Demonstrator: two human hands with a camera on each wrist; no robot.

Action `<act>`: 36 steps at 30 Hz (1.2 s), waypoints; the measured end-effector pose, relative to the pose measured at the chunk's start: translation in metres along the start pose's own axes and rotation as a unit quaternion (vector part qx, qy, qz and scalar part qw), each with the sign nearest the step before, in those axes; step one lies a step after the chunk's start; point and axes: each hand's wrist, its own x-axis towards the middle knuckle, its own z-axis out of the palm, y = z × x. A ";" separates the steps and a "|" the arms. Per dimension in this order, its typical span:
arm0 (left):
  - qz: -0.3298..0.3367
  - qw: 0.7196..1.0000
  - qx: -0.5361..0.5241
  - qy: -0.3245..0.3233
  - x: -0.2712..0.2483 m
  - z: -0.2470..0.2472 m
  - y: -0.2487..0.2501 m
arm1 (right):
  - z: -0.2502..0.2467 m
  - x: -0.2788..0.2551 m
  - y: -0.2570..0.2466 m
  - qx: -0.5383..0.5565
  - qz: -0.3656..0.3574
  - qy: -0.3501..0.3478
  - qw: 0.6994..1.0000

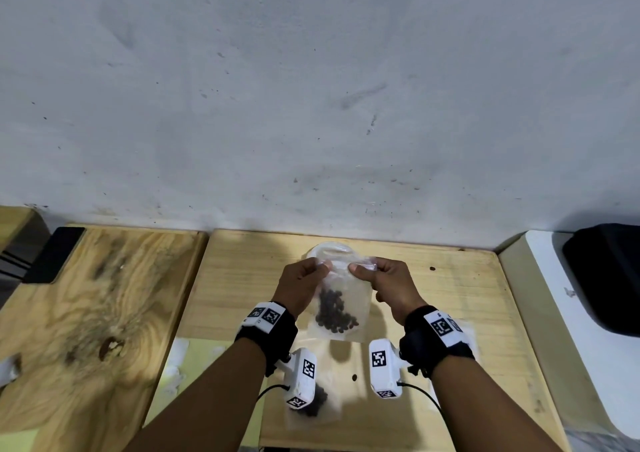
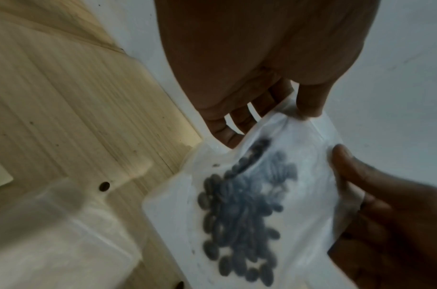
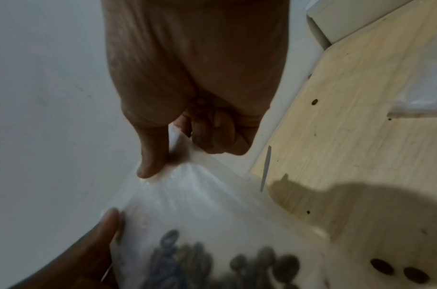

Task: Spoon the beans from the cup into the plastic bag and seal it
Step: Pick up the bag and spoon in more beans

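Both our hands pinch the top edge of the plastic bag (image 1: 341,308), held up above the wooden board (image 1: 433,295). Left hand (image 1: 300,283) grips the top-left corner, thumb and fingers (image 2: 237,121) curled onto the film. Right hand (image 1: 388,283) grips the top-right corner, thumb (image 3: 153,156) pressed on the front, other fingers folded behind. Hands sit close together, only a short stretch of the bag's mouth between them; whether the strip is shut there, can't tell.

Bag hangs down from our hands toward us: clear, slightly frosted film, wrinkled where pinched, flat lower down. Dark beans (image 1: 334,311) are heaped in its lower half, leaning toward the left-hand side; oval, dark brown to black, blurry in both wrist views.

Just beyond our fingers, a clear plastic cup (image 1: 332,249) is partly hidden by the bag top. Below our wrists, nearer us, a second bag with beans (image 1: 313,405) lies on the board, half covered by the left wrist camera. A few loose beans (image 1: 354,377) are scattered on the board.
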 end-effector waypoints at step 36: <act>-0.232 0.965 0.122 -0.002 -0.070 -0.063 -0.103 | 0.040 -0.037 0.131 -0.269 0.153 -0.165 0.937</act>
